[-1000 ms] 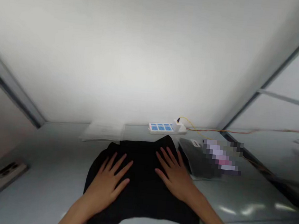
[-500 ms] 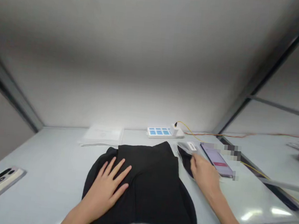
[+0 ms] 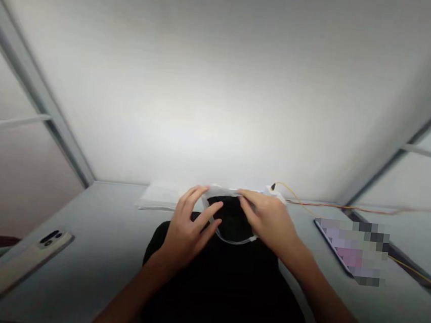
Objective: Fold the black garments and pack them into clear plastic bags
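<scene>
No text can be read — the phone (image 3: 338, 250) has its screen pixelated into blocks.

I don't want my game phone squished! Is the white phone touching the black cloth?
Apart. The head view shows bare grey tabletop between the white phone and the black cloth.

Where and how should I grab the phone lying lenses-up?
I'd grip the pale phone across its two long edges, just below the lenses, from above: it lies flat and narrow, with bare table along its right side for a fingertip.
</scene>
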`<state>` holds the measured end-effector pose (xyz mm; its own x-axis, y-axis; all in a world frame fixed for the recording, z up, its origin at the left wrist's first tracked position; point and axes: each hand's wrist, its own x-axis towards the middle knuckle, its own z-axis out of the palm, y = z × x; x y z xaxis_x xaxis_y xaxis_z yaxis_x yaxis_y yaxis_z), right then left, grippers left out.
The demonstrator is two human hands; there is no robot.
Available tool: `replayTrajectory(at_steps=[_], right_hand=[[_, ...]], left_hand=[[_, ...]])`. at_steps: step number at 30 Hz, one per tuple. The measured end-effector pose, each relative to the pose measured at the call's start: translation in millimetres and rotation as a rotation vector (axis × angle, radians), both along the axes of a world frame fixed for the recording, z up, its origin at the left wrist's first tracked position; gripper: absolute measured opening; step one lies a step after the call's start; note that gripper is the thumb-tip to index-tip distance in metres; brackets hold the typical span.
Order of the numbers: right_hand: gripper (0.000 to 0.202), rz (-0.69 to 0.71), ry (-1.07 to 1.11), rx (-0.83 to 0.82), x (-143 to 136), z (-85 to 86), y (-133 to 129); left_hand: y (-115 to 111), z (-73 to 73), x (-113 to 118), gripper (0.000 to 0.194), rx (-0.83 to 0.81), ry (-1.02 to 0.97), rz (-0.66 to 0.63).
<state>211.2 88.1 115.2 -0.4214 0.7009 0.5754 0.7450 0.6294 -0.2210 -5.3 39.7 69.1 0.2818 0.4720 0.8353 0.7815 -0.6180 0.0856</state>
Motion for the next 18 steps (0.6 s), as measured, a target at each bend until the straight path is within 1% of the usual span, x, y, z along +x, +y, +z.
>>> replayTrajectory(at_steps=[2,5,7,9,11,12,14,16,17,18], right_hand=[[0.032,0.133,-0.06,-0.091,-11.6,-13.7,8.6],[0.03,0.301,-0.101,-0.196,-21.0,-43.1,14.7],[0.031,0.384,-0.046,-0.239,-21.9,-63.1,15.9],[0.037,0.43,0.032,-0.253,-19.1,-80.4,18.0],[0.041,0.439,0.078,-0.261,-14.6,-94.2,22.6],[0.043,0.421,0.09,-0.276,-12.3,-100.0,25.5],[0.048,0.35,0.097,-0.332,-8.9,-109.5,31.6],[0.049,0.294,0.096,-0.389,-7.6,-117.1,37.1],[0.049,0.282,0.098,-0.409,-7.7,-120.4,39.5],[0.049,0.275,0.108,-0.421,-8.1,-123.5,41.7]], left_hand=[[7.1,-13.9,-5.1,0.03,-0.015,0.022,0.057],[11.2,-36.0,-13.9,0.021,-0.038,0.135,0.085],[11.4,-46.2,-18.1,0.021,-0.064,0.233,0.099],[11.3,-52.4,-21.5,0.028,-0.139,0.319,0.128],[11.9,-56.3,-25.1,0.036,-0.216,0.369,0.135],[12.5,-57.8,-27.2,0.038,-0.251,0.381,0.128],[14.4,-60.4,-31.1,0.043,-0.291,0.383,0.094],[17.1,-62.9,-33.4,0.049,-0.295,0.389,0.052],[18.4,-64.3,-33.5,0.047,-0.291,0.403,0.033],[19.7,-65.7,-32.9,0.039,-0.279,0.423,0.015]])
